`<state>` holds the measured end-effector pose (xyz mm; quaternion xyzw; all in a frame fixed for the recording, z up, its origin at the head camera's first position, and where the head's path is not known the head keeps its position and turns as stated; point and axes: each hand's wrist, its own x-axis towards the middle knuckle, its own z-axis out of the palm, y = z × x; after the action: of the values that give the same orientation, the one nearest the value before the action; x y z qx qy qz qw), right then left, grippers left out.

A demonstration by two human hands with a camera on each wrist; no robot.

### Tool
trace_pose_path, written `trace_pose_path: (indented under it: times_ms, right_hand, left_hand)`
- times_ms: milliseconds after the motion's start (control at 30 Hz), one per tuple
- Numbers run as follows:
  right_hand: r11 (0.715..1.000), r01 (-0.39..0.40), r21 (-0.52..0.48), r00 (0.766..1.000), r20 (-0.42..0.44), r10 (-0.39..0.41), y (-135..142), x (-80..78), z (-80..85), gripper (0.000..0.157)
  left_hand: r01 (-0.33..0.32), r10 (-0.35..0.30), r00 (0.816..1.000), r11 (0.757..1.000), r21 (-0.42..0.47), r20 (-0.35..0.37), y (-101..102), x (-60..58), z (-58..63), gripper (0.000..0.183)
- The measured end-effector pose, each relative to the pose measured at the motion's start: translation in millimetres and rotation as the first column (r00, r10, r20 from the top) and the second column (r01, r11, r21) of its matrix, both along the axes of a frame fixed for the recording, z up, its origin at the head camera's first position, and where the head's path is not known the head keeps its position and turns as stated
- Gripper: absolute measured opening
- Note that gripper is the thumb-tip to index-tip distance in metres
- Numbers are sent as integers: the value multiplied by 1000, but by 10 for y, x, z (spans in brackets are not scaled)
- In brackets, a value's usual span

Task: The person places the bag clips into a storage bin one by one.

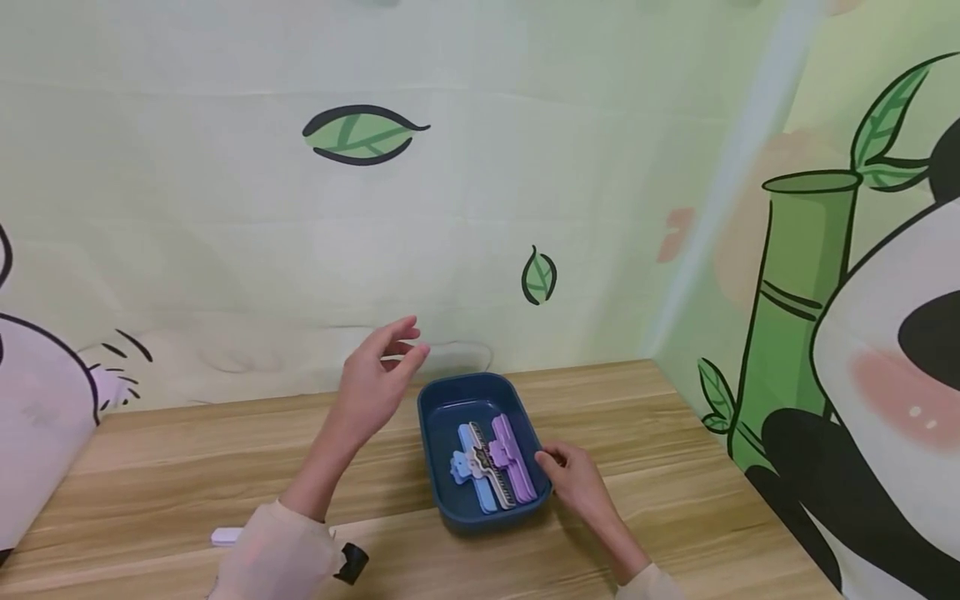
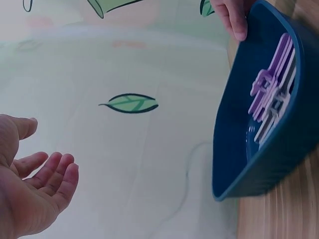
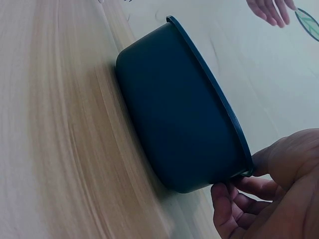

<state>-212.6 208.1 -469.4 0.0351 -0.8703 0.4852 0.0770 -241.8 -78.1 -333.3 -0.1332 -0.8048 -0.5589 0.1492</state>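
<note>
A dark blue plastic tub [image 1: 459, 412] stands on the wooden table. Inside it, side by side, lie a blue clip [image 1: 486, 495], a pale clip with a dark toothed edge [image 1: 501, 492] and a purple clip [image 1: 519, 477]. My right hand [image 1: 577, 479] pinches the tub's rim near its front right corner; in the right wrist view the thumb is at the rim and curled fingers are below it. Raised in the air to the left of the tub, my left hand [image 1: 375, 383] holds nothing, its fingers loosely bent, as the left wrist view also shows.
On the table [image 1: 675, 517], a white object [image 1: 227, 537] is partly hidden by the left sleeve. A small black item [image 1: 351, 563] shows beside that sleeve. Behind the table hangs a light green backdrop [image 1: 465, 208] printed with leaves, bamboo and a panda.
</note>
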Motion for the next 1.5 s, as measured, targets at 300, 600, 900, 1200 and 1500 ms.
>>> trace_pose_path:
  times_ms: [300, 600, 900, 1200, 1500]
  right_hand:
    - [1000, 1, 5, 1000, -7, -1, -4, -7, 1, 14]
    - [1000, 11, 4, 1000, 2, -11, -4, -1, 11, 14]
    - [1000, 12, -1, 1000, 2, -12, -14, 0, 5, 13]
    - [1000, 19, -5, 1000, 9, -19, -12, -15, -17, 14]
    - [1000, 16, -13, 1000, 8, -16, -7, -4, -4, 15]
  left_hand:
    - [-28, 28, 1000, 1000, -13, 10, -304, 135, -15, 54]
    - [-99, 100, 995, 992, -75, 18, -655, 292, -95, 59]
    - [-178, 177, 984, 980, -89, -20, -963, 446, -148, 57]
    - [-242, 240, 970, 961, -136, -28, -1203, 575, -181, 57]
    - [-274, 277, 961, 951, -141, 3, -1420, 658, -184, 58]
